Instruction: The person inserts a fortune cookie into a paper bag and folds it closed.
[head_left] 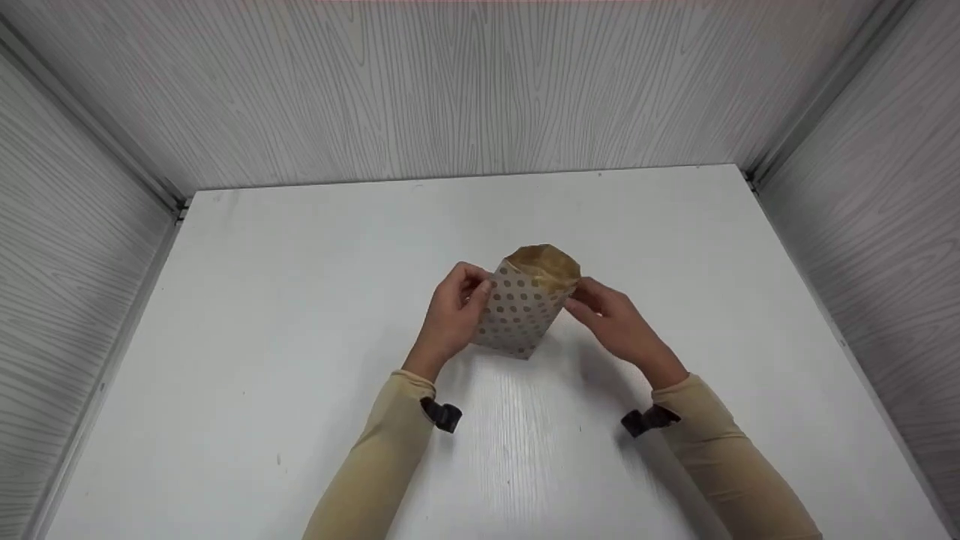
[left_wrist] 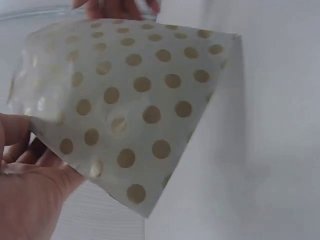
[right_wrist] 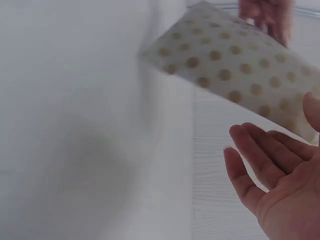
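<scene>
A small paper bag (head_left: 517,311), pale with brown dots outside and plain brown inside, is tilted with its open mouth facing up and away. My left hand (head_left: 455,307) pinches its left side, thumb on the dotted face and fingers curled at the edge. That face spreads wide in the left wrist view, where the bag (left_wrist: 145,100) narrows to a corner. At the bag's upper right edge is my right hand (head_left: 611,319), fingertips beside the mouth. Its fingers (right_wrist: 260,155) reach out fairly straight below the bag's edge in the right wrist view, the thumb overlapping the bag.
A white tabletop (head_left: 300,300) lies under both hands. Grey wood-grain panels rise at the back (head_left: 450,90), on the left (head_left: 60,262) and on the right (head_left: 862,187). Each wrist wears a black strap with a small camera (head_left: 446,418).
</scene>
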